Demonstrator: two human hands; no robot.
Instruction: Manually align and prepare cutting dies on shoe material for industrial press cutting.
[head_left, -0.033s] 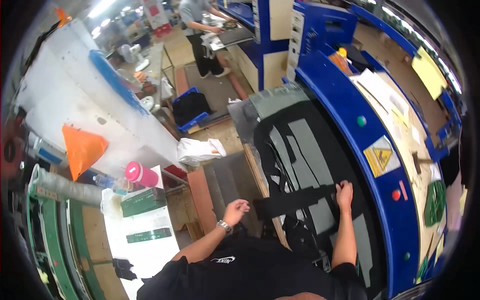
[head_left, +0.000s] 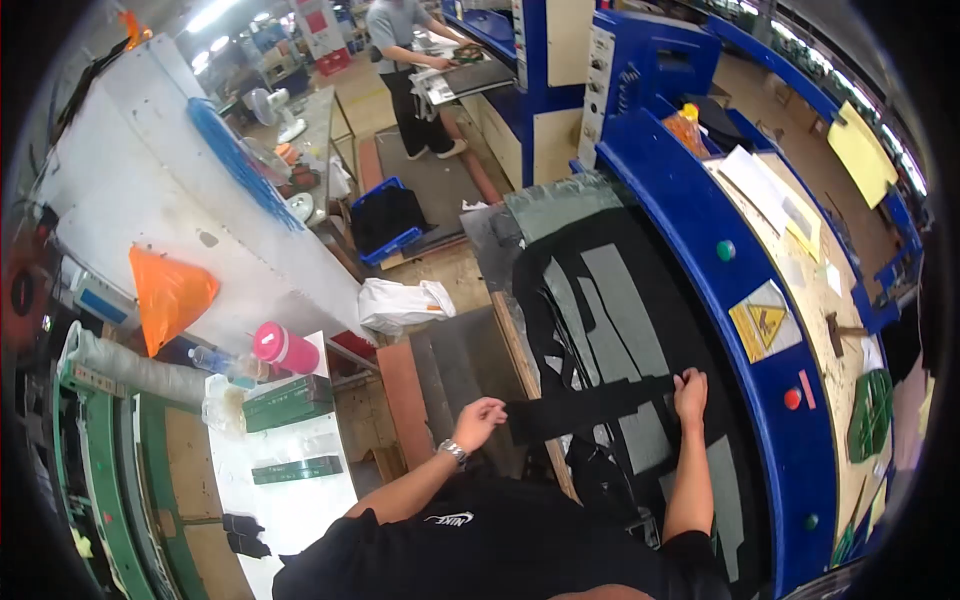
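A long black strip of sheet material (head_left: 590,408) with a stepped edge stretches between my hands, over the near part of the bench. My right hand (head_left: 690,390) pinches its right end. At its left end, past the wooden bench edge, my left hand (head_left: 482,420) has its fingers drawn together, the tips meeting the strip. Under and beyond the strip lies a black sheet (head_left: 690,330) with long cut-out openings, where grey-green surface (head_left: 625,290) shows through. Black offcuts (head_left: 595,470) lie bunched near my body.
A curved blue machine beam (head_left: 690,210) with buttons borders the bench on the right. On the left, a white table (head_left: 320,500) holds green blocks (head_left: 290,405) and a pink jar (head_left: 285,347). A blue crate (head_left: 385,225) with black material stands ahead. Farther off, a person (head_left: 405,60) works.
My left hand has moved slightly right and up to the strip's left end, its fingers closing together. My right hand keeps hold of the other end. The view has shifted slightly.
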